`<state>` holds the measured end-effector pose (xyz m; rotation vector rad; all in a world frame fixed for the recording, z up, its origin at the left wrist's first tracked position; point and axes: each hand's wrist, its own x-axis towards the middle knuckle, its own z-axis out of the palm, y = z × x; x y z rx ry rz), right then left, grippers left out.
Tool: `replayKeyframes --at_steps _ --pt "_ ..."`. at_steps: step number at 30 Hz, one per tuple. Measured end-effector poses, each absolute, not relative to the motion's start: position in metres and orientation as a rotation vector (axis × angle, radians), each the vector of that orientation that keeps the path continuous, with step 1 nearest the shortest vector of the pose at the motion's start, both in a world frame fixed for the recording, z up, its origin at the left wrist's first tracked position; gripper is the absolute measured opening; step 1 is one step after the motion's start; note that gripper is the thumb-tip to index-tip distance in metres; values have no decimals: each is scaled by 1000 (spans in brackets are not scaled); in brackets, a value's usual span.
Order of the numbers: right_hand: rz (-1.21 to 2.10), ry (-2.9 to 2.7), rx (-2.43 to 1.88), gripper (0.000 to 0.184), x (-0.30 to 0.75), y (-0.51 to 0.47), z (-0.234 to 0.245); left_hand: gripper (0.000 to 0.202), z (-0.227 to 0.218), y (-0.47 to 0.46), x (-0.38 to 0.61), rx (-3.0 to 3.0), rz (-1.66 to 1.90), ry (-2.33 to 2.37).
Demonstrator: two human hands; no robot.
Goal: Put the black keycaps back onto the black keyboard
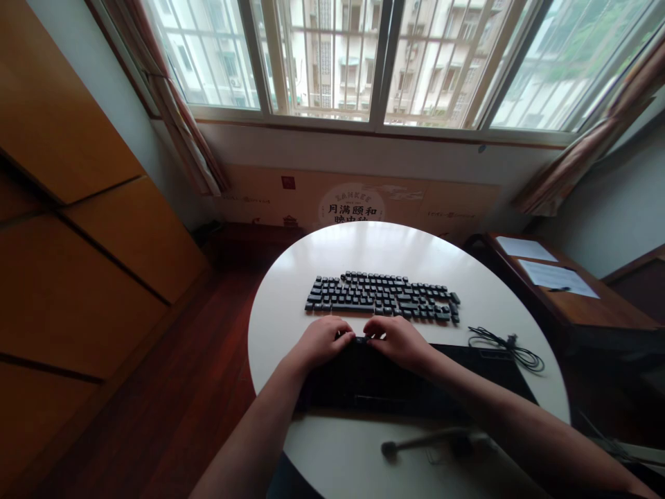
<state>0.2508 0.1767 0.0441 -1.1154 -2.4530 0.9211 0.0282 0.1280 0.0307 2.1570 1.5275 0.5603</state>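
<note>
Loose black keycaps (382, 294) lie in keyboard-like rows on the white round table (374, 242). Nearer to me is a long, flat, dark board (384, 388), which looks like a keyboard base. My left hand (325, 339) and my right hand (397, 339) meet over its far edge, with fingers curled and thumbs close together. Between the fingertips shows a small dark piece (361, 339) with light marks; whether it is a loose keycap or part of the board I cannot tell. My fingers partly hide it.
A coiled black cable (512, 346) lies at the board's right end. A blurred dark tool with a handle (415, 443) rests near the table's front edge. To the right, a brown wooden desk (607, 315) holds papers (558, 277) and a pen (560, 289). Wooden cabinets (77, 277) stand left.
</note>
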Motion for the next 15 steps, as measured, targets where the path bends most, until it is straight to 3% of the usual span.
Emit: replayKeyframes --at_steps 7,10,15 --pt "382 -2766 -1176 29 237 164 50 23 32 127 29 2167 545 1533" --pt "394 -2808 -1139 31 238 167 56 23 31 128 28 2168 548 1534" --pt "523 -2771 -1051 15 227 215 80 22 29 128 27 2163 554 1536"
